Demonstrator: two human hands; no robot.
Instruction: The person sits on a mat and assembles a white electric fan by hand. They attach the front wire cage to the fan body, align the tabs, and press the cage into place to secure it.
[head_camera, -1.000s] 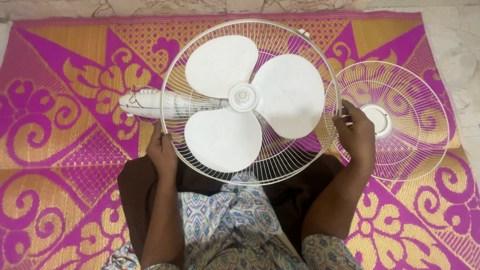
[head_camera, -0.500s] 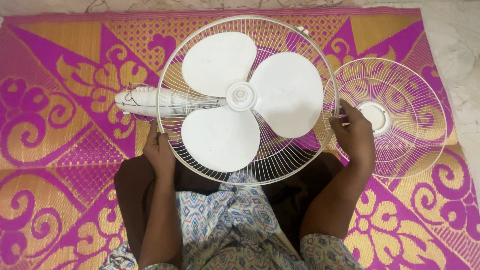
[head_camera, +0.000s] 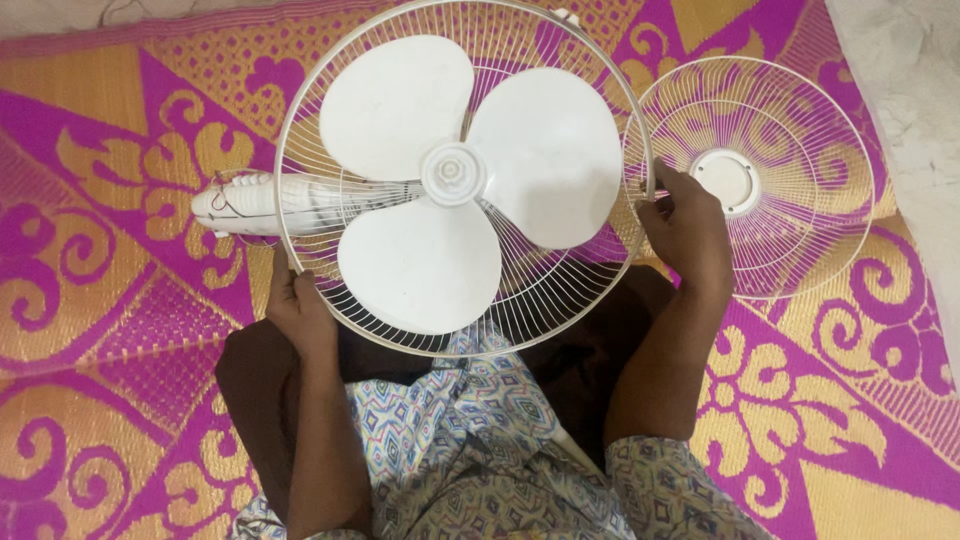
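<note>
Two hands clamped on the rear guard's rim (head_camera: 300, 150): left hand (head_camera: 298, 312), right hand (head_camera: 683, 232), fingers curled round wire. Fan steadied over lap, mid-mat; front guard (head_camera: 790, 120) near the mat's far right edge. Blade (head_camera: 460, 180) removal probably next, needing one freed hand.

Both arms bare, reaching forward from the lap, elbows bent and splayed outward. Left hand (head_camera: 298, 312) low on the left, back of the hand up, fingers curled closed, thumb pointing forward. Right hand (head_camera: 683, 232) higher and further forward on the right, back facing the camera, fingers (head_camera: 650, 207) bent inward in a closed grip. Wrists roughly straight, hands well apart.
</note>
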